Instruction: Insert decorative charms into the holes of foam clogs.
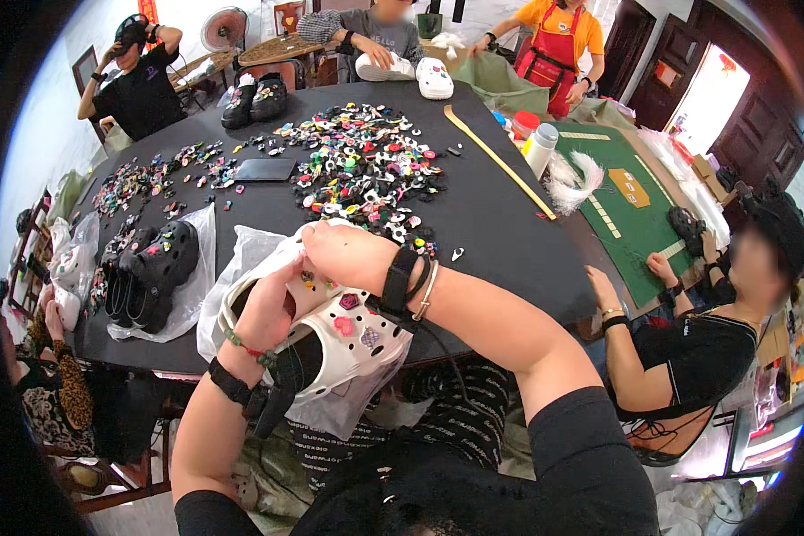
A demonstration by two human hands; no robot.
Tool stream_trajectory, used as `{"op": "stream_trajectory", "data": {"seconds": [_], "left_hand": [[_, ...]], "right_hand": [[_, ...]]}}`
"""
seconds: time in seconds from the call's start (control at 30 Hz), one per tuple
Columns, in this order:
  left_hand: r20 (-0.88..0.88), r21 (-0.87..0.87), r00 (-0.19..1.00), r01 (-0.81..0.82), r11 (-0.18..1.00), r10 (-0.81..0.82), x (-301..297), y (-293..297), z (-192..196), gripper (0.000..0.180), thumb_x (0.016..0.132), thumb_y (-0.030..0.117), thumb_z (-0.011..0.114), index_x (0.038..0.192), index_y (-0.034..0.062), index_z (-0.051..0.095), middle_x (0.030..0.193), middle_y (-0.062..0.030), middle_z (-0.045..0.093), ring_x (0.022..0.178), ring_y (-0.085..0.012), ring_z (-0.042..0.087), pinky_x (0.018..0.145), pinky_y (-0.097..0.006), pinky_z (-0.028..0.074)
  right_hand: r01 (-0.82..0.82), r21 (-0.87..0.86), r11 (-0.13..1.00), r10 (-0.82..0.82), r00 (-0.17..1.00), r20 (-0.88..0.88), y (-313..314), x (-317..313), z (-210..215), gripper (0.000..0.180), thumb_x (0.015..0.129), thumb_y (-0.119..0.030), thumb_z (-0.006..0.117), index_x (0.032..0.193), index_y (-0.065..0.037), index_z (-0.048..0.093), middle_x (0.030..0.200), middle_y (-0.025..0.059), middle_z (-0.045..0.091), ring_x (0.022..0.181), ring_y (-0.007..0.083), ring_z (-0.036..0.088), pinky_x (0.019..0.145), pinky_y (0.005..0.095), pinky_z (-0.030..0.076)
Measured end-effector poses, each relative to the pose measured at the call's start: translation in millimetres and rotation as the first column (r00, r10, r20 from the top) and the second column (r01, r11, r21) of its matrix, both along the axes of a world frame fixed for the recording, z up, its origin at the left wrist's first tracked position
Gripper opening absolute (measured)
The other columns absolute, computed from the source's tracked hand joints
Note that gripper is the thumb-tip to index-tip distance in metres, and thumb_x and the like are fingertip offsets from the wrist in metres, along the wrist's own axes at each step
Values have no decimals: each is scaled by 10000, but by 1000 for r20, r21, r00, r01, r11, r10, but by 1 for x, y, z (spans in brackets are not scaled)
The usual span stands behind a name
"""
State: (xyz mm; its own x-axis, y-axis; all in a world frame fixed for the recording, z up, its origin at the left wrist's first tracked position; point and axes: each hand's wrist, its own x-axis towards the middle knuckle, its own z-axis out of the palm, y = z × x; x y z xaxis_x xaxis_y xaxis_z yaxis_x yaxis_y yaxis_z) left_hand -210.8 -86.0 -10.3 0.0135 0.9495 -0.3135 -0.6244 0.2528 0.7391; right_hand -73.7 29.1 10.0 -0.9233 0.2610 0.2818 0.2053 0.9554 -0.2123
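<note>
Two white clogs are held together over the near table edge. The nearer clog bears a dark red rose charm, a pink charm and a checkered charm. Behind it, the other clog is largely covered by my hands. My left hand is closed around that rear clog, its thumb pointing up. Bent over the top of the same clog, my right hand has its fingertips pressed together near my left thumb; whatever they pinch is hidden. Clear plastic hangs below the clogs.
A heap of colourful shoe charms spreads across the black table, beside a dark flat panel. Black clogs lie on plastic at left. A yellow stick lies at right. People sit and stand around, one close at right.
</note>
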Motion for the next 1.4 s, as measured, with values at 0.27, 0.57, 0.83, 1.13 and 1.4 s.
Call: {"op": "stream_trajectory", "data": {"seconds": [0.27,0.57,0.83,1.13,1.4], "left_hand": [[-23,-71,997,-80,994,79,0,5,-1,308,1025,236,410,1238,48,527,1142,-106,628,1023,-241,635,909,-390,526],[8,-22,997,-82,996,82,-7,10,-11,336,1018,231,405,1266,30,508,1191,-150,617,1061,-306,635,933,-433,535],[7,-19,998,-63,998,64,-3,10,-3,328,1024,217,405,1264,19,509,1175,-153,625,1044,-294,646,923,-415,541],[20,-50,993,-114,992,115,-2,12,-10,335,1006,193,391,1254,6,514,1174,-157,626,1044,-309,647,923,-441,540],[-76,-78,973,-225,971,219,-6,22,-18,308,985,196,407,1188,2,533,1133,-169,636,1009,-329,651,903,-477,539]], "right_hand": [[4,69,998,0,998,-61,1,1,-1,207,815,-91,574,971,46,568,903,196,634,835,327,670,739,387,558],[-1,65,998,5,999,-49,5,-3,-7,175,841,-104,566,959,24,566,901,179,619,845,314,673,729,387,559],[7,-15,1000,-7,1000,-7,13,-7,-7,213,827,-89,590,985,45,542,932,196,620,856,342,675,723,400,561],[-35,130,991,30,999,39,4,-1,4,185,812,-99,604,962,7,628,918,185,666,861,322,681,745,415,552],[-114,105,988,119,992,-39,12,1,2,200,806,-169,625,958,-40,644,867,142,683,838,308,687,719,412,550]]}}
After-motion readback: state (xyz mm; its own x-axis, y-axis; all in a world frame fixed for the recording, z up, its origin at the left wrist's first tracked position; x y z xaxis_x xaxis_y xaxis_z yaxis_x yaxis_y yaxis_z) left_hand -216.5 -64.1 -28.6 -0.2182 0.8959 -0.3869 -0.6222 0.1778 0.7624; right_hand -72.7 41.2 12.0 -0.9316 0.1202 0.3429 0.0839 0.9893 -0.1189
